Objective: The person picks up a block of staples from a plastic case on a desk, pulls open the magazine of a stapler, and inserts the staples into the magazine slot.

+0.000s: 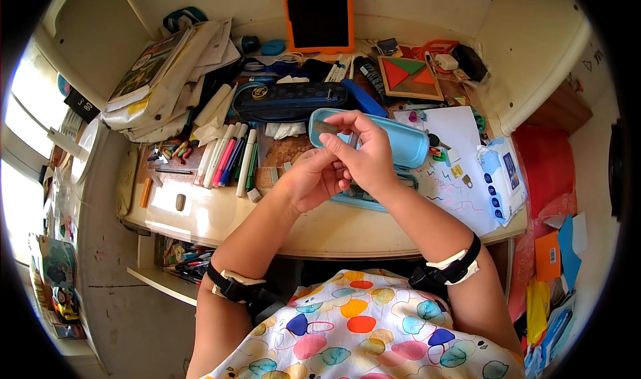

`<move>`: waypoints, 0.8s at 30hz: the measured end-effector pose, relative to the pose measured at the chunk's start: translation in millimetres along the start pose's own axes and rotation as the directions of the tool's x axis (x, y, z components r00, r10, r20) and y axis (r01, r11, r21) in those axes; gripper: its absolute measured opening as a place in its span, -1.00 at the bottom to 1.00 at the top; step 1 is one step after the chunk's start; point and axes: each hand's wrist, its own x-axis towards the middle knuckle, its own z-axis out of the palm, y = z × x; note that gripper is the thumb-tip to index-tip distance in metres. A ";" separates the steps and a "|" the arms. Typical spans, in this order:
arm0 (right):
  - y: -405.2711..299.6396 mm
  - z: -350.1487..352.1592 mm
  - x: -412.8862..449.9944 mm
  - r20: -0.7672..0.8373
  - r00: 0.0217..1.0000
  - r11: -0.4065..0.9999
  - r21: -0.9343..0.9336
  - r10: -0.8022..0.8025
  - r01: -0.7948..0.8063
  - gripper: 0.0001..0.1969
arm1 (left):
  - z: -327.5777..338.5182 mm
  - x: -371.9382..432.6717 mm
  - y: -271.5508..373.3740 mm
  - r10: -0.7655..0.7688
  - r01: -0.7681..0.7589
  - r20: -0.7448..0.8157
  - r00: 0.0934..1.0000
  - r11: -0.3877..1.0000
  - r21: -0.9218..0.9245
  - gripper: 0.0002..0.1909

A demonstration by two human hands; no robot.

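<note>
Both hands meet above the light-blue pencil case (pixel 408 141), which lies open on the desk. My right hand (pixel 368 153) pinches a small greyish, see-through piece (pixel 325 127) between thumb and fingers; its exact kind is unclear. Just below and to the left, my left hand (pixel 315 178) has its thumb and index finger near the right thumb, with the other fingers curled. Whether it also grips something cannot be told. Left of the hands, several marker pens (pixel 225 158) lie in a row, with a grey-white eraser (pixel 254 195) at their lower end.
Behind the hands lie a black pencil pouch (pixel 293 100) and an orange-framed tablet (pixel 319 16). Bags and papers (pixel 165 83) pile up at left. At right are a scribbled paper sheet (pixel 450 178), a wipes pack (pixel 503 181) and a tangram (pixel 410 77). An open drawer (pixel 165 284) holds pens.
</note>
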 end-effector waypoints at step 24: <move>-5.8 -20.5 7.4 0.205 0.906 0.928 -0.105 0.371 -0.357 -0.79 | 31.7 -40.4 38.2 0.528 -0.016 0.473 0.705 -0.655 0.755 -0.81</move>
